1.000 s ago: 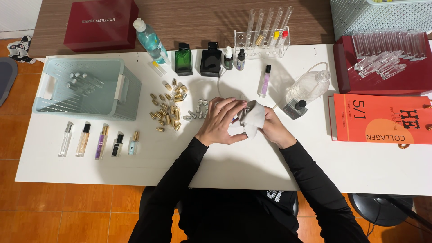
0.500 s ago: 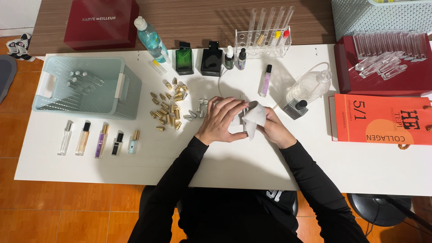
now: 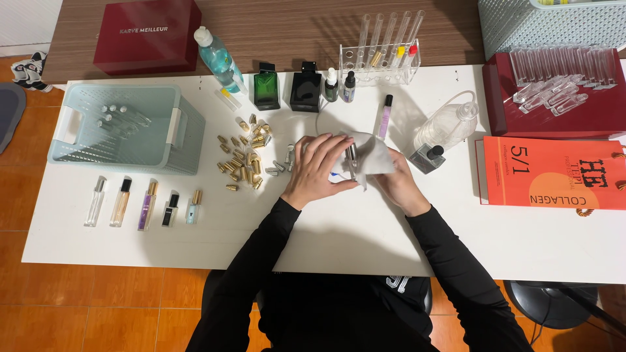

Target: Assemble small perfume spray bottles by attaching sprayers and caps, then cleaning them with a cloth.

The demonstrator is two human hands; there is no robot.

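Your white desk [image 3: 130,248] carries a pale green basket [image 3: 124,127] near its left edge and loose gold caps [image 3: 244,160] toward the middle. Just right of the caps, your left hand [image 3: 319,171] lies fingers spread over a white cloth [image 3: 372,156]. Your right hand [image 3: 398,186] cups the cloth from beneath, its grip closed around it. A small slim vial [image 3: 353,158] sits between both hands, its long axis pointing toward the desk's far edge, the left fingertips nearest.

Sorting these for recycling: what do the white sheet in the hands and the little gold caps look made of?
White sheet: soft tissue or cloth, matte; it creases around the small vial. Gold caps: shiny, probably metal or metallised plastic; the view cannot settle which.
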